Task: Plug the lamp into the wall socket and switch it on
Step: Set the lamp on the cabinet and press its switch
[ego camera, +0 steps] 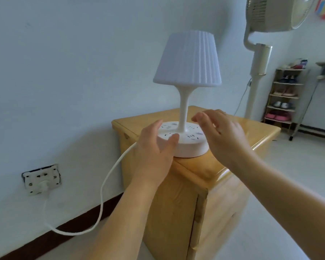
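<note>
A white lamp (188,59) with a ribbed shade stands on a wooden cabinet (191,184). Its round base (191,147) has sockets in the top. The shade is not lit. A white cord (103,184) runs from the base down to a plug (44,186) seated in the wall socket (41,178) at lower left. My left hand (154,151) rests against the left side of the base, fingers apart. Just to the right of the base, my right hand (223,134) hovers with its fingers spread, holding nothing.
A standing fan (259,59) rises behind the cabinet at right. Further right, a shoe rack (283,96) with several pairs stands against the far wall. A dark skirting board runs along the wall at the floor. Pale floor lies to the right.
</note>
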